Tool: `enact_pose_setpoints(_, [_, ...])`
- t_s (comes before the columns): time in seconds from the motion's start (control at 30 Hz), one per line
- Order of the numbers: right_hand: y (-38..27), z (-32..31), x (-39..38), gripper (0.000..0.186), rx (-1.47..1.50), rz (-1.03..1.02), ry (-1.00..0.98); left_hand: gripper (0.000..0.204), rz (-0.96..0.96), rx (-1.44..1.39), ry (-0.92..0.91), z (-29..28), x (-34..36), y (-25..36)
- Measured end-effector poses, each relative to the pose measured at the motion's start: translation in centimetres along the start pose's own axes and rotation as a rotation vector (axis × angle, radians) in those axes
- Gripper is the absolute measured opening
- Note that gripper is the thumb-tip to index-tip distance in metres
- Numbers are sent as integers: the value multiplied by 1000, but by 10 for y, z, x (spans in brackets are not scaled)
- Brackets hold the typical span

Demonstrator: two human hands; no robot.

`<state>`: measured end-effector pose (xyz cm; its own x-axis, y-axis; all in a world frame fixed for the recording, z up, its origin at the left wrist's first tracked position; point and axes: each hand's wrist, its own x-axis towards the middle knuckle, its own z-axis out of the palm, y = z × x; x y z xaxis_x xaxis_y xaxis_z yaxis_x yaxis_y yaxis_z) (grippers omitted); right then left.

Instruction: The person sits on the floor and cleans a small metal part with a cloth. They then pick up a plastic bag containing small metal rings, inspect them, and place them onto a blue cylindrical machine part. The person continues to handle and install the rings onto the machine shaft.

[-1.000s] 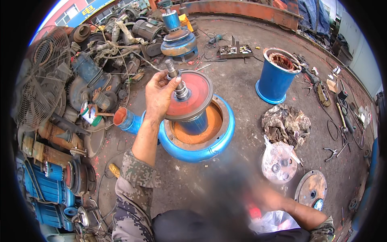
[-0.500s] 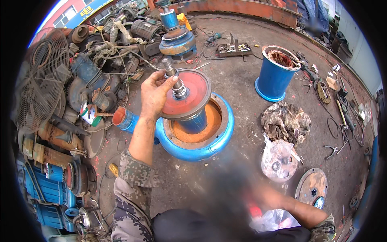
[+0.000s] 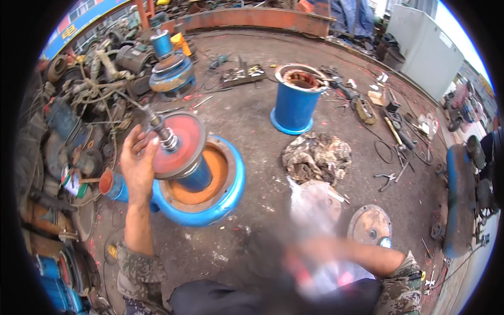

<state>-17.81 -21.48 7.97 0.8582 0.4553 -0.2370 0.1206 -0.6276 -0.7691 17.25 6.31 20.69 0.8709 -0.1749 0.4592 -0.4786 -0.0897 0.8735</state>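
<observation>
My left hand (image 3: 137,160) grips the steel shaft assembly (image 3: 156,124) at its spring and collar, fingers curled beside it. The shaft rises through a red disc with a dark rim (image 3: 182,142), tilted above a blue cylinder (image 3: 197,176). That cylinder stands in a round blue housing (image 3: 228,194) with an orange-brown inside and a side pipe (image 3: 109,184). My right hand (image 3: 304,254) is at lower centre, hidden in a heavy blur with something red and clear plastic (image 3: 346,274); its fingers cannot be made out.
Scrap pumps and hoses (image 3: 79,121) pile along the left. An open blue cylinder (image 3: 294,110), crumpled dirty bundle (image 3: 315,157), bagged plate (image 3: 315,202) and flange (image 3: 367,223) lie right of centre. Pliers (image 3: 387,178), tools and cables are at right, a grey cabinet (image 3: 420,52) behind.
The camera view has swung rightward, so the housing, cylinders and pile sit further left in the picture. My left hand remains at the shaft; my right hand stays low and blurred.
</observation>
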Motion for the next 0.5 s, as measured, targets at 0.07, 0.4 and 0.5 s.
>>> enact_pose_setpoints(0.07, [-25,-20,8,41,-103,-23,17,48,80,98,4,-19,-27,25])
enact_pose_setpoints(0.4, [-99,-51,-18,69,166,-18,435,38,145,-107,-970,121,-134,162])
enact_pose_setpoints(0.5, [-63,-36,-22,55,-125,-139,461,43,530,154,-991,149,-162,155])
